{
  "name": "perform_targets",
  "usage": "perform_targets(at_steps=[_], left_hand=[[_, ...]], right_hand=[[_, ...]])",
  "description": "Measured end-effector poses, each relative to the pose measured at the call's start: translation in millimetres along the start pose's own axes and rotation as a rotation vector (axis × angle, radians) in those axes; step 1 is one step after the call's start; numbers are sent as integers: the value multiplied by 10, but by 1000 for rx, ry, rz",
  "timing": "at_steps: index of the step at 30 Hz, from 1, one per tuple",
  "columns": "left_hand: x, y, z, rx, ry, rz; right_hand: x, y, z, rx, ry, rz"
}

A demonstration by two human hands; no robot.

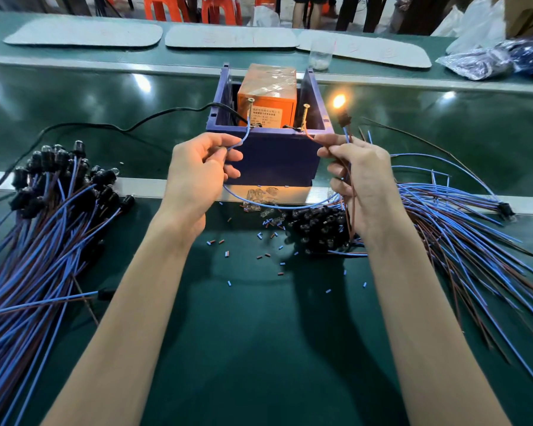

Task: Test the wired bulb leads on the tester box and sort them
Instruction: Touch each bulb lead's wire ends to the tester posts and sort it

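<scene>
Glowing amber, the small bulb (339, 102) stands upright in its black socket (342, 119) just above the right hand (357, 179), beside the right wall of the tester box (268, 155). I note two thin insulated leads running from the socket. The blue lead (277, 206) sags in a smooth loop below both hands and rises through the left hand (197, 170) to the left screw (250, 107). The brown lead (352, 207) hangs through the right palm, its tip reaching toward the foot of the right screw (304, 116). Whether the tips touch metal I cannot tell. Left hand: thumb and forefinger pinch the blue lead, other fingers curled loosely beneath, wrist level. Right hand: thumb and forefinger pinch the brown lead and the wires under the socket, remaining fingers folded round them, back of hand toward me. The tester box is a square, matt blue plastic crate holding an orange block (268, 96) wrapped in glossy film; both threaded screws stand slanted at its front edge. A black cable (105, 126) snakes off to the left. On the green mat (259, 333) the left pile (43, 226) of blue-and-brown leads lies bundled, sockets clustered at the far end; the right pile (459, 216) fans out loosely. Short insulation offcuts (228, 253) and a few clear glass bulbs (262, 198) litter the mat between them.
</scene>
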State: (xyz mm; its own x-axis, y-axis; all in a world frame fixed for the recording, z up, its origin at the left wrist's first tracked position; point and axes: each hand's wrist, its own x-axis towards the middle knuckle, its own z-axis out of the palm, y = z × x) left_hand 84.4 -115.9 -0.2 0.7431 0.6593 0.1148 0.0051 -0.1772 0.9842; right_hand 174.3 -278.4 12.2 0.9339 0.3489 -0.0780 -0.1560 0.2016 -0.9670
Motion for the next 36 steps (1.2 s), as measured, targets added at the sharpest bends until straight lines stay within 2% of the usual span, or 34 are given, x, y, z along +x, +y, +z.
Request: perform_targets(at_steps=[12, 19, 24, 26, 29, 32, 36], left_hand=[[-28, 30, -4, 10, -12, -13], [-76, 148, 32, -110, -95, -100], [-110, 287, 50, -320, -220, -237], [-128, 325, 28, -372, -256, -249], [-135, 366, -3, -447, -246, -248], [-126, 395, -25, -513, -210, -234], [-100, 422, -88, -585, -185, -197]], right_hand=[[-8, 10, 3, -24, -13, 0], [-53, -48, 42, -27, -127, -30], [-90, -112, 72, 54, -39, -126], [-94, -145, 57, -61, 51, -146], [-103, -191, -3, -192, 127, -177], [-147, -268, -76, -89, 89, -217], [-186, -381, -186, -20, 127, -267]])
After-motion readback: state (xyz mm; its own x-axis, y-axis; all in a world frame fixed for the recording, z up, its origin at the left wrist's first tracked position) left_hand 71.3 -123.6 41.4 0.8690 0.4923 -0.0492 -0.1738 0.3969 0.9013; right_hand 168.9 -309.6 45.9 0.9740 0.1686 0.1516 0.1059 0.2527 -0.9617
